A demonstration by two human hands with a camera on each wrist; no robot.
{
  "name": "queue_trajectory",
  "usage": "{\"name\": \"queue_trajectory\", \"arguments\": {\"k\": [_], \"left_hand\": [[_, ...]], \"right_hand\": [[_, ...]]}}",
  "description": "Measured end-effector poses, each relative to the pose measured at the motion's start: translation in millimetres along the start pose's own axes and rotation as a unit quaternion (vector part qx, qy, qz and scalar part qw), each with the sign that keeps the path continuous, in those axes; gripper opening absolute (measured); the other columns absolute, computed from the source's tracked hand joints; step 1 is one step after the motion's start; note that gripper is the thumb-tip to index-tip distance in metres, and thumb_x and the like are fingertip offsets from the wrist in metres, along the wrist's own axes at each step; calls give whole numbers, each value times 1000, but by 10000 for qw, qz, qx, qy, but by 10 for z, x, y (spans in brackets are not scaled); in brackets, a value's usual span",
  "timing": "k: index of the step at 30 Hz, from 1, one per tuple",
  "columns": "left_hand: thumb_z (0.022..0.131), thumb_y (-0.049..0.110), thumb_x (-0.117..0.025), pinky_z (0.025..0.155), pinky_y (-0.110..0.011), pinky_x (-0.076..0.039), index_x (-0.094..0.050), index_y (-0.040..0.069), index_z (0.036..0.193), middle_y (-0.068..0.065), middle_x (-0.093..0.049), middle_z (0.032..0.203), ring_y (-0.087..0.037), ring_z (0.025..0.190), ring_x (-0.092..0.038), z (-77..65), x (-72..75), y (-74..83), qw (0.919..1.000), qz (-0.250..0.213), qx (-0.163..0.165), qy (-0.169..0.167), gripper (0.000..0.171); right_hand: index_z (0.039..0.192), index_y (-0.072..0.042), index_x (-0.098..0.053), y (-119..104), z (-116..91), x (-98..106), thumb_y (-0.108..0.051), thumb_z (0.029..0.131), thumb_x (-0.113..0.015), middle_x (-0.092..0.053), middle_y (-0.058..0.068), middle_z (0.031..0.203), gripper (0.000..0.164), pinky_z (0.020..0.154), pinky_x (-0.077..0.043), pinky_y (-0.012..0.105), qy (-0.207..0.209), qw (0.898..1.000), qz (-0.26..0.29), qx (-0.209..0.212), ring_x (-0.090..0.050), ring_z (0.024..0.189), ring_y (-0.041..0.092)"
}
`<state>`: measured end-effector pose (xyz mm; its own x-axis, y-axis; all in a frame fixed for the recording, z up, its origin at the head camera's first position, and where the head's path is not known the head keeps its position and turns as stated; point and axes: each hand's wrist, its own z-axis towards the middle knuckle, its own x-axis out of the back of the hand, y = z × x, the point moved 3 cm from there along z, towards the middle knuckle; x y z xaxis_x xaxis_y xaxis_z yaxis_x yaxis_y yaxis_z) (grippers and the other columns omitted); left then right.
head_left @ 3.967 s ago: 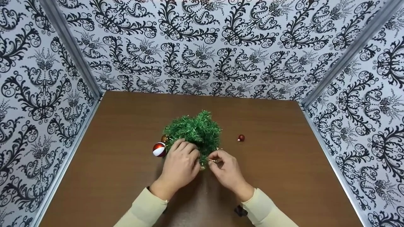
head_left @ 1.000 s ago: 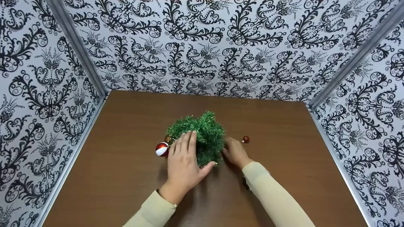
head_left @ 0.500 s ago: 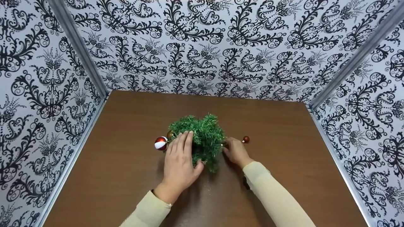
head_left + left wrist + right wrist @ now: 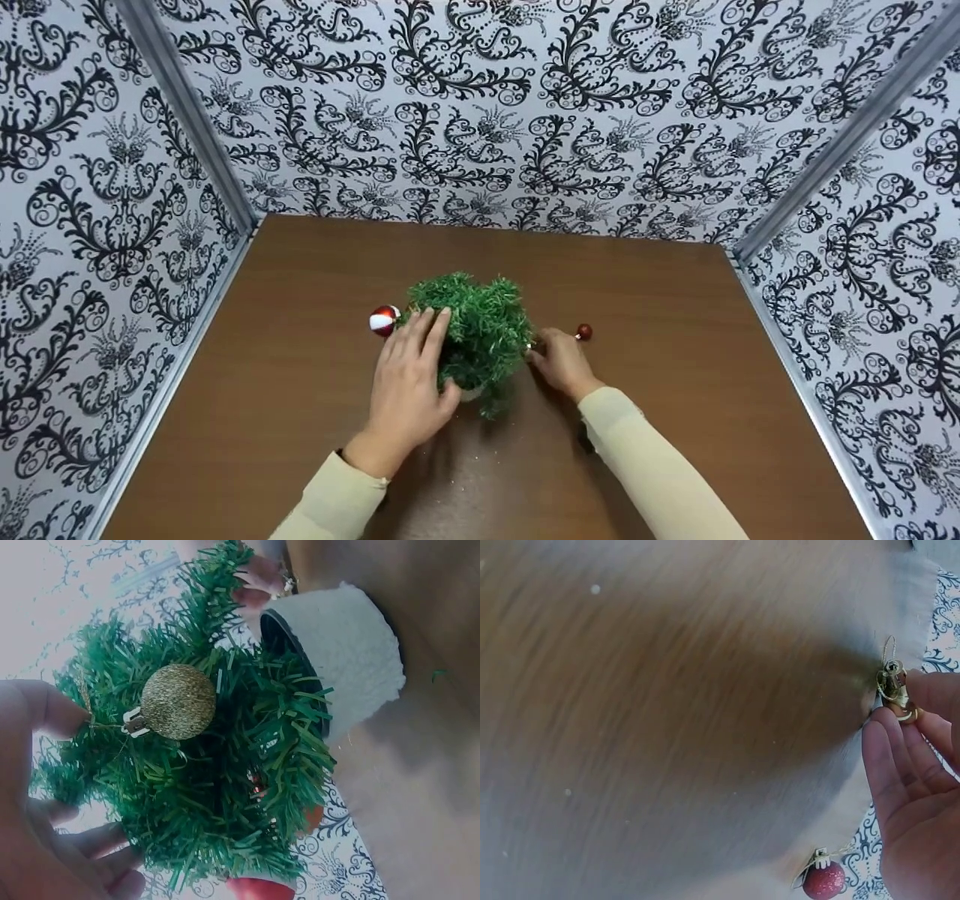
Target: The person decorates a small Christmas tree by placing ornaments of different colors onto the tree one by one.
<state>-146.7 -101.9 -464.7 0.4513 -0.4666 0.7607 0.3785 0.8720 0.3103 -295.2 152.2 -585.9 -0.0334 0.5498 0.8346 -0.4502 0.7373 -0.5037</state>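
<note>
A small green artificial Christmas tree (image 4: 487, 322) stands mid-table in a white, rough-surfaced pot (image 4: 345, 652). My left hand (image 4: 409, 382) rests against its left side with fingers extended over the branches. In the left wrist view, a gold glitter ball (image 4: 180, 701) hangs near the thumb. A red-and-white ball (image 4: 384, 320) sticks out from the far left of the tree. My right hand (image 4: 562, 364), low at the tree's right, pinches a small shiny gold ornament (image 4: 894, 686) with a string loop; its full shape is partly covered by the fingers.
A small red glitter ball (image 4: 584, 331) with a string lies on the brown table (image 4: 675, 420) just beyond the right hand. Patterned black-and-white walls (image 4: 480, 112) with grey metal posts (image 4: 187, 112) enclose the back and sides. Tiny bits of debris lie on the tabletop.
The left hand has turned the tree, carrying the red-and-white ball toward the back, and has shifted left. Earlier both hands worked at the tree's front; the right hand has since moved to its right side.
</note>
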Motion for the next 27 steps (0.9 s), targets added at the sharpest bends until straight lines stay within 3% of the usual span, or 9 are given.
{"name": "queue_trajectory", "arguments": {"k": [9, 20, 27], "left_hand": [[75, 14, -66, 113, -50, -29, -28, 17, 159, -14, -41, 152, -30, 141, -37, 53, 38, -110, 9996, -51, -29, -284, 92], [73, 7, -64, 115, -45, -25, -26, 15, 159, -11, -42, 152, -27, 141, -37, 79, 54, -194, 9995, -89, -84, -281, 94], [74, 8, -63, 116, -43, -22, -26, 12, 159, -12, -42, 153, -25, 142, -36, 69, 49, -185, 9994, -127, -108, -288, 92]], "right_hand": [[101, -8, -72, 15, 13, -7, -12, 87, -77, -68, 7, 93, 15, 76, -53, 42, 21, 9999, 110, 71, -64, 86, 23], [103, -8, -73, -4, 13, -4, -8, 87, -75, -70, 8, 97, 15, 78, -54, 40, -4, 9995, 297, -125, -66, 86, 22], [103, -9, -71, -37, -41, 56, -4, 86, -74, -71, 6, 92, 18, 72, -55, 39, 45, 9977, 596, -307, -67, 78, 15]]}}
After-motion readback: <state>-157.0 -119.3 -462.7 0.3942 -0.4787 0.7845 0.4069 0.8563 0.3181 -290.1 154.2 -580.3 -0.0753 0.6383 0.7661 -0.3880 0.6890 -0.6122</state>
